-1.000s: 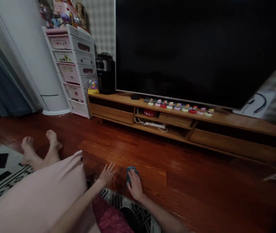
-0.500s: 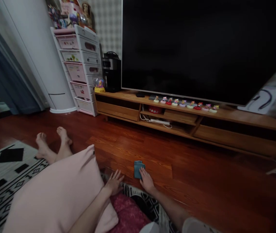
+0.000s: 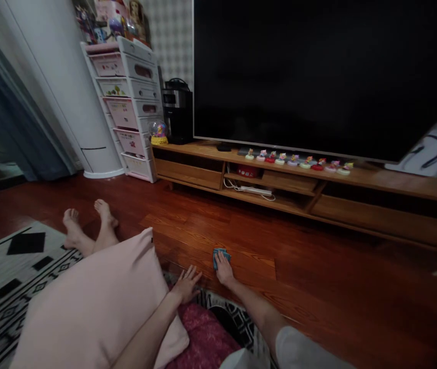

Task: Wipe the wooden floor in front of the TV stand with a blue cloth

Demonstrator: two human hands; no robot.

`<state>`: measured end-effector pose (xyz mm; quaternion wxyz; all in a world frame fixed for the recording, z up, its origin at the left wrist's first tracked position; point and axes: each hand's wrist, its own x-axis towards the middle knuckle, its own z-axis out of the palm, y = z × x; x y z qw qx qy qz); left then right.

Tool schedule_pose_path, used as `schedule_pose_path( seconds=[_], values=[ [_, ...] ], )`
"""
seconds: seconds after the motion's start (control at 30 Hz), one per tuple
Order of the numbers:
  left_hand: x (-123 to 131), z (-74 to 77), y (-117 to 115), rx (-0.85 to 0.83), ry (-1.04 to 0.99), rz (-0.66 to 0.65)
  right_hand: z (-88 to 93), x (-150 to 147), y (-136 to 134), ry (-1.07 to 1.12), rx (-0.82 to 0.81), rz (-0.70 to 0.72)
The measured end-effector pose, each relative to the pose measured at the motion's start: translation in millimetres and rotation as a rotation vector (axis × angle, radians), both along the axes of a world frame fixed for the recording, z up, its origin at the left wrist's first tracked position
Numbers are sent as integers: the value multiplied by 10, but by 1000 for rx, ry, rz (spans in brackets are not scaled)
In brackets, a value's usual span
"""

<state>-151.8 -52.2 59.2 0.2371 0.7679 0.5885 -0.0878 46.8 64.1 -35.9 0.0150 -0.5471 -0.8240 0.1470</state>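
Observation:
My right hand presses down on a small folded blue cloth on the dark red wooden floor; its fingers lie over the cloth's near side. My left hand rests flat on the floor at the rug's edge, fingers spread, holding nothing. A big pale pink cushion lies across my lap on the left. My bare feet stretch out beyond it.
A long low wooden TV stand carries a large dark screen, a row of small figurines and a power strip. A white drawer tower and a black appliance stand at the back left. A black-and-white patterned rug lies at left.
My right hand has slid the blue cloth a little farther from me across the floor. My left hand stays flat by the rug's edge. The view has shifted slightly.

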Motion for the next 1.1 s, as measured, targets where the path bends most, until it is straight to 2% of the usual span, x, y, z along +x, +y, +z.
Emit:
schedule_pose_path(
  seconds=[0.17, 0.27, 0.33, 0.4, 0.47, 0.63, 0.73, 0.83, 0.93, 1.03, 1.1],
  values=[
    [-27, -108, 27, -3, -20, -5, -185, 502, -340, 64, -70, 210],
    [-38, -150, 21, 13, -44, -10, -284, 778, -595, 70, -93, 233],
    [-36, -159, 14, 15, -55, -12, -326, 851, -691, 63, -100, 209],
    [-31, -151, 6, 2, -50, -10, -333, 815, -680, 49, -96, 164],
    [-26, -131, -1, -16, -31, -9, -290, 688, -558, 41, -74, 92],
    [-34, -73, -6, -40, -14, 1, -20, 287, -98, 35, -19, -121],
    [-38, -62, -1, -44, -1, 15, 95, 198, -9, 9, -30, -144],
    [-33, -80, 3, -41, -18, 24, 66, 280, -163, 11, -40, -46],
    [-27, -112, -1, -38, -36, 27, -69, 468, -487, 39, -56, 63],
    [-25, -127, -6, -42, -34, 26, -181, 640, -779, 70, -72, 112],
    [-24, -121, -6, -58, -39, 22, -196, 687, -842, 82, -83, 127]
  ],
)
